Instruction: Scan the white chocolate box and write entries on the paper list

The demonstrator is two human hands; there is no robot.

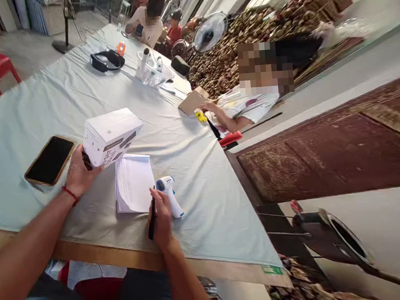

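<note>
My left hand (81, 173) grips the near lower corner of a white printed box (111, 134), which is tilted over the table. In my right hand (162, 216) is a black pen (152, 219), closed in the fingers beside the notepad. The notepad (135, 182) lies open between my hands, its page covered with rows of small writing. A white and blue infrared thermometer (170, 195) rests on the cloth just right of my right hand. Left of the box lies a smartphone (50, 160) with a dark screen and a brown case edge.
Pale cloth covers the table (79, 94). A black headset-like strap (107, 60) and a white basket (153, 68) with bottles stand farther back. At the right edge a person (248, 103) handles a cardboard box (194, 100). Another person (148, 23) sits at the far end.
</note>
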